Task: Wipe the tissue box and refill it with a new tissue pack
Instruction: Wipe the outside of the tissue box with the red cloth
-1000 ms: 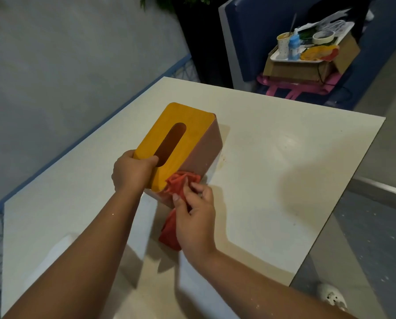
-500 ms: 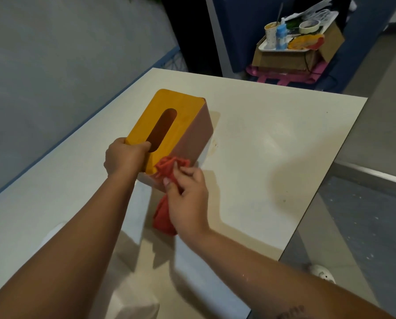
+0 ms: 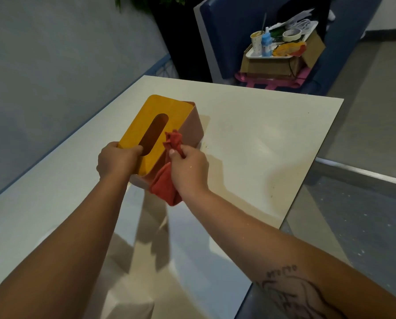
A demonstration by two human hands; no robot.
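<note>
The tissue box (image 3: 192, 127) has a yellow-orange lid with an oval slot and brownish-pink sides; it sits tilted on the white table (image 3: 261, 139). My left hand (image 3: 116, 161) grips the lid's near end, thumb at the slot's edge. My right hand (image 3: 189, 168) holds a bunched red cloth (image 3: 167, 183) against the box's right side, near the lid's edge; the cloth's tail hangs below my hand. No tissue pack is in view.
Beyond the table's far edge stands a blue chair (image 3: 226, 31) with a cardboard box (image 3: 272, 64) carrying a white tray (image 3: 256, 54) of cups, a bottle and tape. The grey wall (image 3: 54, 54) runs along the left. The floor (image 3: 364, 180) drops off to the right.
My right hand has moved the red cloth up from the box's near lower corner to its right side by the lid. My left hand keeps its hold on the lid's end.
</note>
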